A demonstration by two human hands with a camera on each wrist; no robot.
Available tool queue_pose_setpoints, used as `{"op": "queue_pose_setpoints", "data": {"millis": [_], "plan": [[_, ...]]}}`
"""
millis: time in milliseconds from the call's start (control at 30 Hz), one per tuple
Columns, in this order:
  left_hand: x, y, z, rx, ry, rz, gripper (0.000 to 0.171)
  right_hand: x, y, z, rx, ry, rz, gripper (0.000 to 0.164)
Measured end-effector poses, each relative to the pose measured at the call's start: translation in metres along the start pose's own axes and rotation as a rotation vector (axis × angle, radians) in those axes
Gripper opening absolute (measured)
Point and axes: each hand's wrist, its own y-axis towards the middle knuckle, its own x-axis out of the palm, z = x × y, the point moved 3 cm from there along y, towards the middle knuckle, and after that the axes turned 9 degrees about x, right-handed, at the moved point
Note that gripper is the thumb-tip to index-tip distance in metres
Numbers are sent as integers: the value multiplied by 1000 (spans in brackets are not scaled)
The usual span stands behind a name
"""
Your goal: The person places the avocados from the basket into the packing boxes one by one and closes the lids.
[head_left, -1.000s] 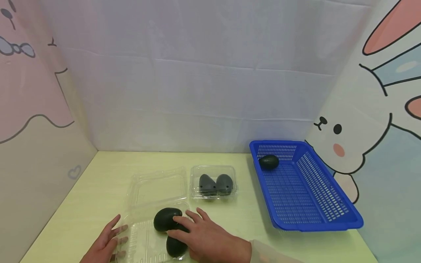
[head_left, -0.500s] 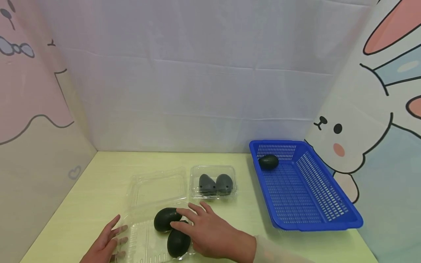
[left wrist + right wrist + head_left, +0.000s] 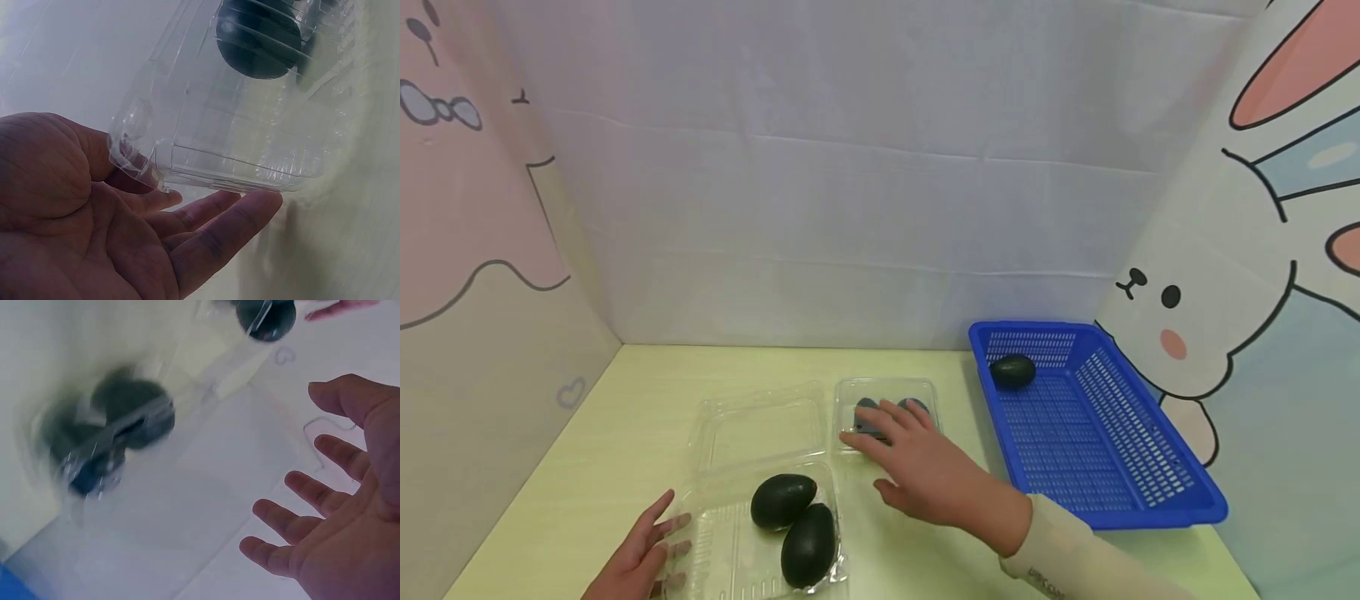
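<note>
An open clear plastic clamshell box (image 3: 718, 542) lies on the table, lid folded back. Two dark green avocados rest at its right side: an upper avocado (image 3: 783, 501) touching a lower avocado (image 3: 809, 547). My left hand (image 3: 634, 557) is at the box's left wall; in the left wrist view its extended fingers (image 3: 228, 234) touch the plastic from outside. With fingers spread and nothing held, my right hand (image 3: 928, 467) hovers in front of a closed clear box (image 3: 887, 387) and partly hides two dark rounded things inside. The right wrist view shows its bare palm (image 3: 356, 550).
On the right stands a blue plastic basket (image 3: 1060, 450) with one avocado (image 3: 1012, 372) in its far left corner. The raised clear lid (image 3: 760, 425) lies behind the open box. White cloth walls (image 3: 865, 208) with cartoon prints enclose the table (image 3: 587, 467).
My right hand has left the lower avocado in the open box and moved right and away, toward the closed box. The left hand has stayed at the open box's left side.
</note>
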Motion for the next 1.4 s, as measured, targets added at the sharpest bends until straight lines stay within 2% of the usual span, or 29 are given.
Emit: {"op": "queue_pose_setpoints", "data": {"millis": [200,333,500,667,967,1400], "plan": [[-2,0,-2,3,-9,-14,65,-21,-2,38,70,31,118,69],[-2,0,-2,8,-6,-27,65,-30,-7,68,176,28,155,68],[-2,-1,1,6,9,-21,64,-34,-13,104,326,11,134,68],[-1,-2,3,9,12,-11,64,-33,-18,136,418,-6,124,66],[-1,-2,0,21,-3,-13,64,-29,-30,178,539,12,89,70],[-3,3,-7,28,-23,-53,64,-14,-38,223,675,18,-7,77]]}}
